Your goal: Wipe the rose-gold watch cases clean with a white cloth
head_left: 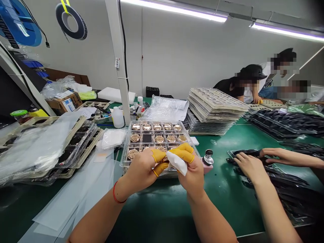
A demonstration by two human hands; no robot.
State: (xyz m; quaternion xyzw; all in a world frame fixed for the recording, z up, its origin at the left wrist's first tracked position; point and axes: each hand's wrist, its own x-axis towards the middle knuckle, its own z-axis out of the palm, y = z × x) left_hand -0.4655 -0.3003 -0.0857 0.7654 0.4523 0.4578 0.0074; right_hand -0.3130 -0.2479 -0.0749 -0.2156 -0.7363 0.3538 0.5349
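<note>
In the middle of the view, my left hand point(143, 168) wears yellow finger cots and pinches a small piece that is mostly hidden by the fingers. My right hand point(193, 172), also in yellow finger cots, grips a folded white wiping cloth point(177, 162) against that piece. Both hands meet above the front of a clear plastic tray point(123, 158). Rose-gold round watch-like parts point(159, 138) sit in its compartments; a compartment point(146, 138) in the second row shows only its dark bottom. Just right of my right hand stands a pink bottle with a metal top point(208, 161).
Stacked trays point(215, 108) rise behind on the right. Plastic sheets point(73, 192) and more trays point(73, 148) lie left. A white bottle point(117, 117) stands by the post point(118, 60). A co-worker's hands point(250, 165) handle black parts at right; other people sit beyond.
</note>
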